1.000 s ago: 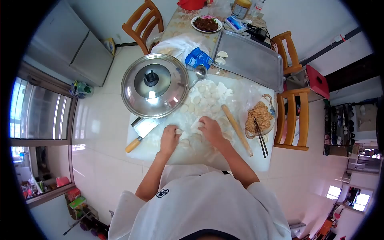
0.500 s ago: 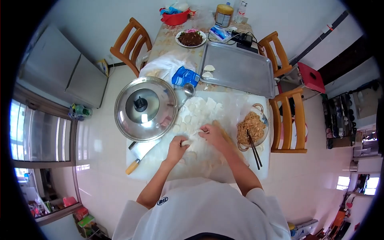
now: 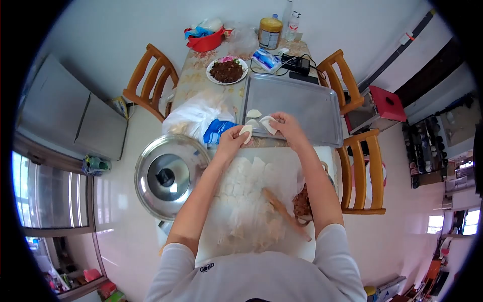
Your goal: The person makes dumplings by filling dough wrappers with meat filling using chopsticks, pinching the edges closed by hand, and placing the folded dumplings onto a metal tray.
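Observation:
My left hand point(image 3: 231, 141) pinches a white dumpling point(image 3: 246, 133) near the front edge of the metal tray point(image 3: 302, 98). Beside it, my right hand point(image 3: 288, 130) grips another pale dumpling point(image 3: 268, 124) over the tray's front left corner. Two folded dumplings point(image 3: 253, 114) lie on the tray just beyond my fingers. Below my arms, round dough wrappers point(image 3: 241, 176) are spread on the floured white board point(image 3: 201, 256). A wooden rolling pin point(image 3: 286, 214) lies slantwise there. My right forearm partly hides the bowl of meat filling point(image 3: 302, 204).
A large pan with a glass lid point(image 3: 166, 173) stands at the left, by a blue packet point(image 3: 217, 132) and a white plastic bag point(image 3: 193, 116). Farther back are a plate of dark food point(image 3: 226, 71), a red basin point(image 3: 205, 41) and a tin point(image 3: 270, 32). Wooden chairs point(image 3: 367, 171) flank the table.
Both hands have moved forward from the board to the tray, each carrying a dumpling. The view has shifted, and my right arm now covers part of the filling bowl.

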{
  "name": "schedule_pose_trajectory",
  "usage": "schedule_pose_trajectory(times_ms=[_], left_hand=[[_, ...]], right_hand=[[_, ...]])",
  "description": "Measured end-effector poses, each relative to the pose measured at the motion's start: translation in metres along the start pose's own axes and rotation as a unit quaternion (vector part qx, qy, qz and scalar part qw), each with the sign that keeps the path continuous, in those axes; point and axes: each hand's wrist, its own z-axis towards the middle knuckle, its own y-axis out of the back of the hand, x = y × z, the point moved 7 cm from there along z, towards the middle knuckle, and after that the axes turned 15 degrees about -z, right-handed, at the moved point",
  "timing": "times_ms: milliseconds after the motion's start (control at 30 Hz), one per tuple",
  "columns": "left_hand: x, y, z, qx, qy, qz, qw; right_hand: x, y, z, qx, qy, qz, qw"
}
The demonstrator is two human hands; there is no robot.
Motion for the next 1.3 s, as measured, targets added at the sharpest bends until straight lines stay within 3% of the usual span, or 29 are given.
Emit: schedule_pose_trajectory(times_ms=[67,200,367,433,500,567,733,800,967,1133,1200,1233,1300], left_hand=[[0.007,0.007,0.035,-0.008,-0.010,0.053,0.999],[0.007,0.013,0.096,0.004,-0.040,0.139,0.990],[0.001,0.028,0.171,0.014,-0.109,0.251,0.962],[0.007,0.032,0.193,0.026,-0.091,0.326,0.941],[0.014,0.031,0.210,0.041,-0.117,0.435,0.892],[0.025,0.033,0.224,0.038,-0.108,0.442,0.890],[0.045,0.039,0.242,0.061,-0.096,0.464,0.879],[0.050,0.029,0.242,0.126,-0.154,0.557,0.806],[0.054,0.025,0.240,0.137,-0.196,0.533,0.811],[0.049,0.023,0.230,0.135,-0.230,0.491,0.829],[0.032,0.022,0.213,0.072,-0.311,0.463,0.827],[0.024,0.014,0.202,0.074,-0.310,0.464,0.826],[-0.003,0.011,0.177,-0.028,-0.312,0.380,0.871]], right_hand=[[-0.025,0.020,0.021,-0.064,-0.036,-0.041,0.996],[-0.093,0.039,0.057,-0.090,-0.082,-0.077,0.990],[-0.115,0.040,0.080,-0.095,-0.056,-0.200,0.973],[-0.124,0.041,0.096,-0.104,-0.021,-0.225,0.969],[-0.120,0.041,0.105,-0.114,0.014,-0.249,0.962],[-0.107,0.035,0.103,-0.081,-0.028,-0.218,0.972],[-0.137,0.031,0.118,-0.047,-0.028,-0.254,0.966],[-0.139,0.026,0.113,-0.048,-0.020,-0.267,0.962],[-0.121,0.018,0.106,-0.056,0.045,-0.358,0.931],[-0.115,0.015,0.100,-0.081,0.051,-0.364,0.926],[-0.117,0.016,0.098,-0.092,0.063,-0.373,0.921],[-0.120,0.017,0.098,-0.093,0.065,-0.357,0.927],[-0.120,0.019,0.097,-0.094,0.070,-0.339,0.933]])
